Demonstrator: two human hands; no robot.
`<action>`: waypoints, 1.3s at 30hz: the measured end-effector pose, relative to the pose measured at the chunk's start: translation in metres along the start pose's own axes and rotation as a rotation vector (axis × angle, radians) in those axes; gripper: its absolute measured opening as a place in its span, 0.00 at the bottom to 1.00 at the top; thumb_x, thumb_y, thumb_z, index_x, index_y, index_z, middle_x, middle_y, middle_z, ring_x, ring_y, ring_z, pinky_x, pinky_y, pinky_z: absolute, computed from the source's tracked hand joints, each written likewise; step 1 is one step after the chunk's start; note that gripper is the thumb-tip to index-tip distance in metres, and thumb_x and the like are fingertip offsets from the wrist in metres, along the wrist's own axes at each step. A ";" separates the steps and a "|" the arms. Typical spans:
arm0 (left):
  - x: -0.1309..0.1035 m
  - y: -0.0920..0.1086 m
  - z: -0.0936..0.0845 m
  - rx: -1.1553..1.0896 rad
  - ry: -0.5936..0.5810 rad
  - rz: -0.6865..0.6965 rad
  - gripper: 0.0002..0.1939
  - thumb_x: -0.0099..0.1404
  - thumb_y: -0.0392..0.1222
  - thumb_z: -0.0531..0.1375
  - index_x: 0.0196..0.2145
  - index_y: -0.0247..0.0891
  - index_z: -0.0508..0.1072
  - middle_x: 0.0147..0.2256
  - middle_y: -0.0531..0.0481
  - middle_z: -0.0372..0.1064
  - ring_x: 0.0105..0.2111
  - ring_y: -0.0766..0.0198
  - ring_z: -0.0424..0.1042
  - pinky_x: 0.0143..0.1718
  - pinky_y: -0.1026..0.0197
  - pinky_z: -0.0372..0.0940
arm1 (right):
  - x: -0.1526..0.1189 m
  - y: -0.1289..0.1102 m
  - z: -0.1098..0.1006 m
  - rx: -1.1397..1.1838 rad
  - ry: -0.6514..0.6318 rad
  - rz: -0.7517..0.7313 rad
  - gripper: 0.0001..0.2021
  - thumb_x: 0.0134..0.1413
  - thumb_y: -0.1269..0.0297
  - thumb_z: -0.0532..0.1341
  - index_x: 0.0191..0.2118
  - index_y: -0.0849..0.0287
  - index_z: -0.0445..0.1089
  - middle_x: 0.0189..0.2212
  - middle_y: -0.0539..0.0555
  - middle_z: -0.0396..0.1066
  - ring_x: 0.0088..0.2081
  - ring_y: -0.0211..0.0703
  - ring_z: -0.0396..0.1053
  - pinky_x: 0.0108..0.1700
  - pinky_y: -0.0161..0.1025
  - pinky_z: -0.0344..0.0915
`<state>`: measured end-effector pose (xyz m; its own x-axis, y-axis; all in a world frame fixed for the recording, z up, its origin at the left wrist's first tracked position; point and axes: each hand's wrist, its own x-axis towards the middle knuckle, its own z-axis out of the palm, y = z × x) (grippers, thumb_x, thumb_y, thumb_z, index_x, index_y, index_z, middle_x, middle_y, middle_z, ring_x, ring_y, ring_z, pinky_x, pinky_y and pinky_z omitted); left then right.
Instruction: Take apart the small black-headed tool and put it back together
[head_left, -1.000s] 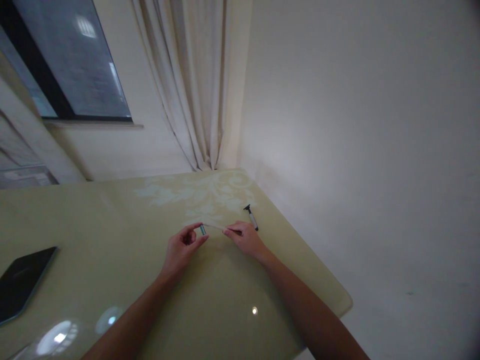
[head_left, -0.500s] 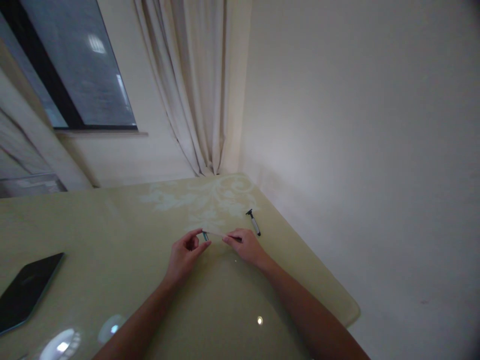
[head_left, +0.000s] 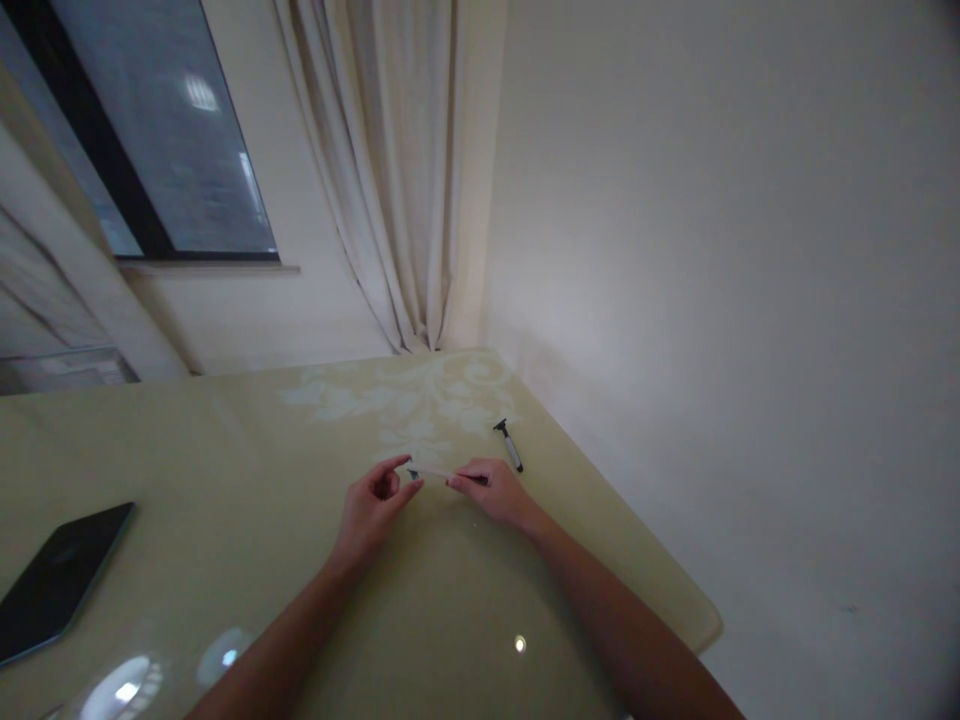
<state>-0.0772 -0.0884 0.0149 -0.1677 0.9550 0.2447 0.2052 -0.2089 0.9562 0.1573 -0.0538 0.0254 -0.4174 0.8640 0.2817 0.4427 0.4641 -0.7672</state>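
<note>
My left hand (head_left: pixel 375 500) pinches a small dark-blue piece (head_left: pixel 413 474) between thumb and forefinger, over the middle of the table. From that piece a thin pale strip (head_left: pixel 435 473) runs right to my right hand (head_left: pixel 491 487), whose thumb and fingers are closed on a slim object with a dark end. It may be a handle joined to the blue piece; the fingers hide most of it. Just beyond my right hand lies a black and grey razor (head_left: pixel 511 447), its head pointing away.
The pale green glossy table (head_left: pixel 420 620) has a rounded right corner and runs along the wall. A dark tablet (head_left: pixel 64 580) lies at its left side. Curtains (head_left: pixel 390 180) and a window (head_left: pixel 172 120) stand behind.
The small blue piece has tilted between my left fingers, and the pale strip lies slightly lower at its left end. Both hands stay nearly in place; the view has shifted slightly.
</note>
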 end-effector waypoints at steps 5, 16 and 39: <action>0.002 -0.004 0.000 0.008 -0.004 -0.012 0.34 0.53 0.62 0.72 0.51 0.35 0.80 0.24 0.60 0.58 0.23 0.68 0.58 0.27 0.65 0.56 | 0.002 0.004 -0.002 0.006 0.013 0.037 0.15 0.66 0.56 0.65 0.34 0.61 0.83 0.27 0.52 0.74 0.30 0.39 0.66 0.33 0.35 0.57; 0.004 -0.010 -0.001 -0.021 0.002 -0.018 0.33 0.55 0.59 0.72 0.51 0.34 0.80 0.24 0.60 0.57 0.24 0.69 0.58 0.27 0.65 0.54 | 0.000 0.002 -0.008 0.032 -0.050 0.031 0.16 0.66 0.54 0.64 0.35 0.61 0.83 0.26 0.51 0.74 0.28 0.39 0.64 0.32 0.36 0.54; 0.005 -0.005 0.003 -0.049 -0.004 -0.019 0.31 0.53 0.57 0.72 0.49 0.34 0.80 0.22 0.60 0.58 0.23 0.69 0.58 0.27 0.65 0.55 | 0.001 0.002 -0.008 0.060 -0.066 0.083 0.20 0.64 0.48 0.62 0.35 0.60 0.84 0.20 0.48 0.65 0.25 0.38 0.57 0.29 0.36 0.50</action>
<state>-0.0765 -0.0819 0.0111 -0.1668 0.9597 0.2263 0.1545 -0.2012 0.9673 0.1643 -0.0504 0.0284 -0.4330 0.8835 0.1786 0.4305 0.3768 -0.8202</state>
